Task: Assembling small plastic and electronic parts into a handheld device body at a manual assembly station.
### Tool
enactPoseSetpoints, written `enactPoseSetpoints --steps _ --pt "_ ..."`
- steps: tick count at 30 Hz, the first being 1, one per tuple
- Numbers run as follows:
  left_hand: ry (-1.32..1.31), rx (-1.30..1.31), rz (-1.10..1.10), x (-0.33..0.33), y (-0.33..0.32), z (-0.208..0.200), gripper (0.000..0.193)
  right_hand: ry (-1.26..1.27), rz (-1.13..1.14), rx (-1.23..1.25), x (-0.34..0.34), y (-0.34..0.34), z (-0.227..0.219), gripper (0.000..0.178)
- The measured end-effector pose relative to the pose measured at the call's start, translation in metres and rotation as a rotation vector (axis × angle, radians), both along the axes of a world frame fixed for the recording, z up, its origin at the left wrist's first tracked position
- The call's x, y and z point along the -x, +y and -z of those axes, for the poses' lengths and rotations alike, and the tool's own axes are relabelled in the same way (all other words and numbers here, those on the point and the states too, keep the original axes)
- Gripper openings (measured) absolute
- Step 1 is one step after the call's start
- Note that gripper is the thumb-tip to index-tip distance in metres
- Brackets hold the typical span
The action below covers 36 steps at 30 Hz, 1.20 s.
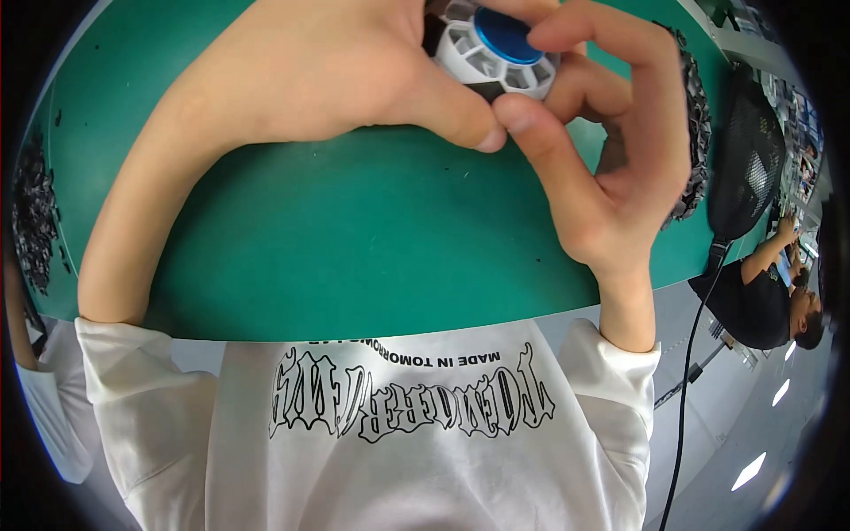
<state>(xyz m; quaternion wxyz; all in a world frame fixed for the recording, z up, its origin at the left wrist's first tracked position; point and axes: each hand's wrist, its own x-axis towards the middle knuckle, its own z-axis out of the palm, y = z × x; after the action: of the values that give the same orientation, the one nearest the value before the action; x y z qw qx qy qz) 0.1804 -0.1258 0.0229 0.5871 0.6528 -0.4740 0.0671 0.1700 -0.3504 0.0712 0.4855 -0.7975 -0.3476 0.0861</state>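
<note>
At the top of the head view I hold a small round white plastic part with open segments around its rim and a shiny blue disc at its centre. My left hand is closed around its left side, thumb along the near edge. My right hand pinches it from the right, with the index fingertip on the blue disc and the thumb at the near rim. Both thumb tips nearly meet below the part. A dark piece shows at its underside; its far side is cut off by the frame.
The green tabletop lies beneath my hands. Piles of small black parts lie at the left and right. A black mesh-covered object with a cable stands at the right edge. A person in black works beyond; a white sleeve shows at left.
</note>
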Motion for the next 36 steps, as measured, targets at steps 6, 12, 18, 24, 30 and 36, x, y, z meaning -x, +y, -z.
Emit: enactPoseSetpoints --steps 6,12,18,24,30,36 --pt "-0.141 0.024 -0.107 0.0 -0.001 0.014 0.054 -0.167 0.113 0.125 -0.027 -0.056 -0.011 0.025" --pt "0.046 -0.437 -0.477 0.035 0.002 -0.021 0.06 -0.354 0.221 0.558 -0.034 -0.085 -0.014 0.019" --pt "0.106 -0.629 -0.543 0.051 0.054 -0.026 0.059 -0.52 0.027 0.565 -0.044 -0.073 0.003 0.022" --pt "0.098 -0.652 -0.483 0.054 0.064 -0.017 0.057 -0.564 -0.016 0.599 -0.046 -0.078 0.011 0.023" --pt "0.082 -0.512 -0.689 0.068 0.057 0.013 0.043 -0.323 0.065 0.63 -0.044 -0.07 0.002 0.017" --pt "0.015 -0.542 -0.858 0.072 0.035 0.002 0.051 -0.098 0.035 0.304 -0.027 -0.032 -0.002 0.012"
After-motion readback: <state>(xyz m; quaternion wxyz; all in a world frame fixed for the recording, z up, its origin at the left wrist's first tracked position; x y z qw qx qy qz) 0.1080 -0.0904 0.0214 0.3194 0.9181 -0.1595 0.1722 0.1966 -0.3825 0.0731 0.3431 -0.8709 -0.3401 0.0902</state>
